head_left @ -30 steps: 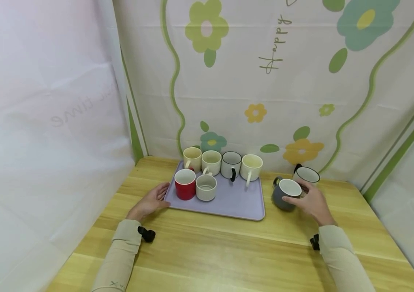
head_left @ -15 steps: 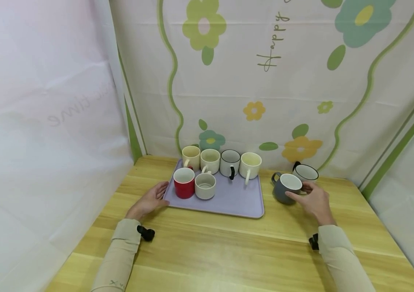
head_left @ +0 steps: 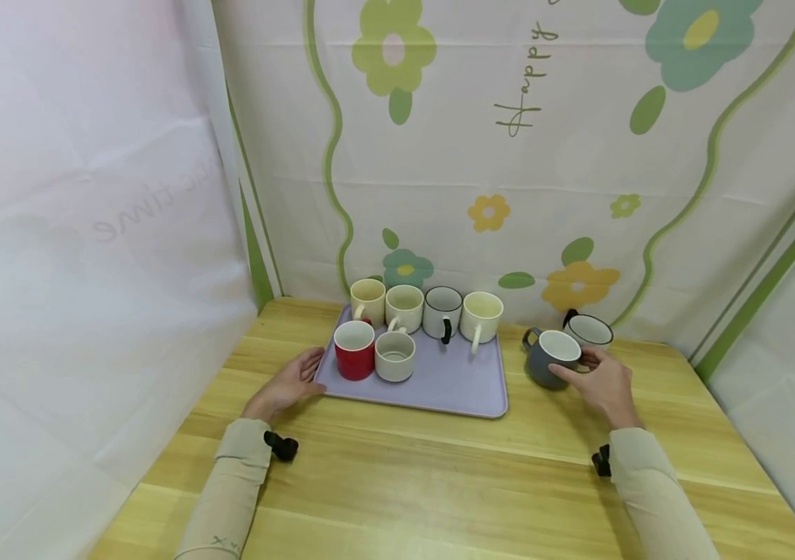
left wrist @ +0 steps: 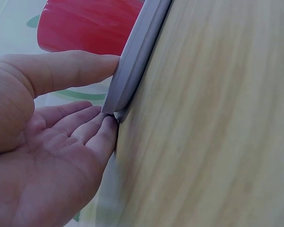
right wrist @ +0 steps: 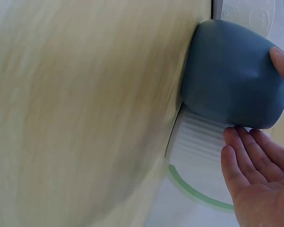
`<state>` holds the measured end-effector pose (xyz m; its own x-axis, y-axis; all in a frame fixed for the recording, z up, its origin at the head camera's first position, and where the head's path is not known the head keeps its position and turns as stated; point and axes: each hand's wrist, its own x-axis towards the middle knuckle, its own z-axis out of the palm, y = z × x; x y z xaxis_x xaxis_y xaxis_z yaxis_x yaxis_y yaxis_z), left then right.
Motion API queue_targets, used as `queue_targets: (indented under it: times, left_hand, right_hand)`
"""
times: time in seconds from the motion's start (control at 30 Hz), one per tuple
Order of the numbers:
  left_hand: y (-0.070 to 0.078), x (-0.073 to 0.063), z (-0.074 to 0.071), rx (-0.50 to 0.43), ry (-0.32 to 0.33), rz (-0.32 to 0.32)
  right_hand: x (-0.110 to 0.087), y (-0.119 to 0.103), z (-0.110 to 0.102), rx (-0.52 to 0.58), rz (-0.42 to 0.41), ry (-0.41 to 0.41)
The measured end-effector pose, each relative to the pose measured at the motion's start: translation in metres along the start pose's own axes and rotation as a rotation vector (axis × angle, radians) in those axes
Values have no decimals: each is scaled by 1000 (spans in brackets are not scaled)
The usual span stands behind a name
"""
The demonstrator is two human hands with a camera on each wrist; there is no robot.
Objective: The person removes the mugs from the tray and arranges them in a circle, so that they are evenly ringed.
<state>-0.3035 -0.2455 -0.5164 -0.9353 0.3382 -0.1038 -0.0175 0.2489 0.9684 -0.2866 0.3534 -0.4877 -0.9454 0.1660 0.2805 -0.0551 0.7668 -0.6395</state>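
Note:
My right hand point(head_left: 604, 385) holds a dark grey mug point(head_left: 543, 372) with a white inside by its right side. In the right wrist view the thumb point(right wrist: 283, 64) lies near the rim and the fingertips touch the body. The mug's base is right at the table top, and its handle points back left. At the lilac tray's point(head_left: 453, 389) near left corner, my left hand point(head_left: 291, 381) grips the edge. The left wrist view has its thumb point(left wrist: 85, 68) on the rim and its fingertips at the underside.
On the tray, a red mug point(head_left: 354, 359) and a light grey mug point(head_left: 394, 359) stand before a back row of several pale mugs, including a black-rimmed one point(head_left: 443, 311). Another black-rimmed white mug point(head_left: 590, 330) stands behind my right hand. A printed cloth point(head_left: 439, 155) hangs behind the table.
The dark grey mug has shifted slightly away from me, toward the back, with my right hand on it; over the last half second it barely moves. My left hand and the tray stay put.

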Motion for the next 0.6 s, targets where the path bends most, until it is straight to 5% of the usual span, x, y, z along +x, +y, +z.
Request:
queue_targets:
  times: [0.3,0.6]
  left_hand:
    - [1,1,2,10,-3,-9]
    - [3,0,0,14,-10,-9]
  right_hand:
    - [0,-5,-9,-53,6,-10]
    - [6,-47,-18,-37,-150,26]
